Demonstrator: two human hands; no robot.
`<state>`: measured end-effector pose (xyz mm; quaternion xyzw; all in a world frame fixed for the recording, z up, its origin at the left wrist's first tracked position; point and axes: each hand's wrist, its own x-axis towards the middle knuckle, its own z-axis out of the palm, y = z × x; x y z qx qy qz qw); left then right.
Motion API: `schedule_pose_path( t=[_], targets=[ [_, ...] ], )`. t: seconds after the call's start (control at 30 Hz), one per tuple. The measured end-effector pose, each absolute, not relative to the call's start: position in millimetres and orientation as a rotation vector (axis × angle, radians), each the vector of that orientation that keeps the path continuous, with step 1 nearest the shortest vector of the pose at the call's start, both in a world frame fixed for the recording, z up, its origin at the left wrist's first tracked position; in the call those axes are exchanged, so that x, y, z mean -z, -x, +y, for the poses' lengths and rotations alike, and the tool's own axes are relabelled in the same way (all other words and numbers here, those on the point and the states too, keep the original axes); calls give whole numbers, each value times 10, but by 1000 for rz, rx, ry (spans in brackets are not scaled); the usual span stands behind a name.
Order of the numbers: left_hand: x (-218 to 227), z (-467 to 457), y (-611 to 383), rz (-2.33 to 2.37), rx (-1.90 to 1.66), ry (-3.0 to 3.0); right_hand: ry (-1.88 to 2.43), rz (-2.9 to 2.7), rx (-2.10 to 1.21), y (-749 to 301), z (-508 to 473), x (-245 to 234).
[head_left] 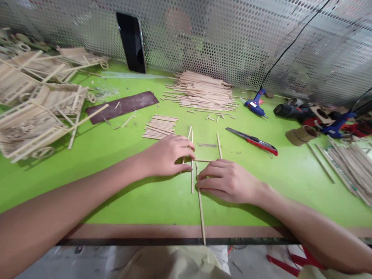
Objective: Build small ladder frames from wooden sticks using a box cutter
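Note:
My left hand (170, 157) is curled over the table, its fingertips and thumb at a thin upright-lying wooden stick (192, 182), which they seem to grip. A second stick (190, 132) slants beneath those fingers. A short crosswise stick (203, 160) lies between the two hands. My right hand (229, 181) has its fingers closed at a longer wooden stick (202, 217), whose near end reaches past the table edge. Just beyond that hand lies another stick (219, 145), its lower end by the knuckles.
Behind lie a short-stick pile (161, 127) and a larger stick pile (203, 91). A utility knife (252, 141) and blue glue gun (256, 104) are right. Sandpaper (123, 106) and stick-built models (37, 112) lie left. A phone (131, 42) leans on perforated metal (188, 35).

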<state>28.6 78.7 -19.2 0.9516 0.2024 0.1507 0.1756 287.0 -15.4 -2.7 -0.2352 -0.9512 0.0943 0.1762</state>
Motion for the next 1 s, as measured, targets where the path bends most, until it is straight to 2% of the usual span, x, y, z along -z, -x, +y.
schedule_pose_path(
  t=[0.37,1.0],
  targets=[
    [178,738,-318,573,-424,-2667,812,-2606,-290,-2884,-164,45],
    [239,735,-343,462,-479,-2529,810,-2652,-197,-2862,-179,5]
  ],
)
